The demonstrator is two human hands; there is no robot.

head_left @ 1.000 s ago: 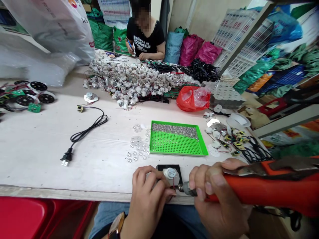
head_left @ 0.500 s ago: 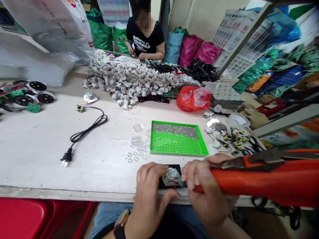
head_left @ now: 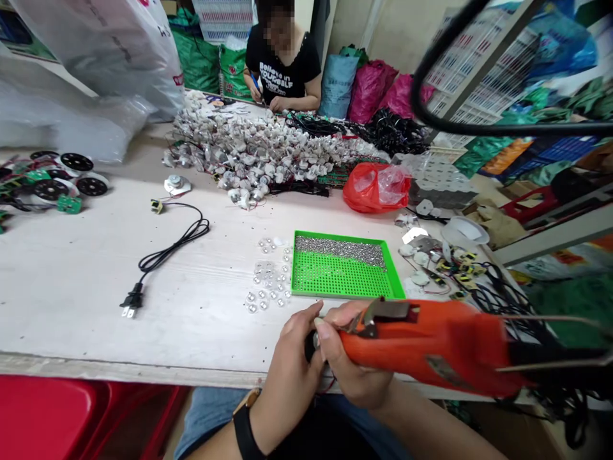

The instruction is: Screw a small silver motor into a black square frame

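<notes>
My right hand (head_left: 357, 364) is wrapped round the front of an orange electric screwdriver (head_left: 421, 345), which lies nearly level and points left. My left hand (head_left: 294, 358), with a watch on its wrist, is curled round a small dark part (head_left: 310, 345) at the table's front edge, mostly hidden by the fingers. Both hands meet at the driver's tip, which is covered. Behind them is a green tray (head_left: 345, 296) with small screws heaped along its far side. Small clear discs (head_left: 263, 271) lie left of the tray.
A black plug cord (head_left: 167, 252) lies at left. Farther back are a heap of white parts (head_left: 249, 150), a red bag (head_left: 376, 188) and a person (head_left: 282, 64). Wired parts (head_left: 445, 262) lie right of the tray. A black cable (head_left: 421, 83) hangs at upper right.
My left hand has closed round the part that lay flat on the table. My right hand and the driver have moved left, showing more of the driver's body. A black cable has come into view.
</notes>
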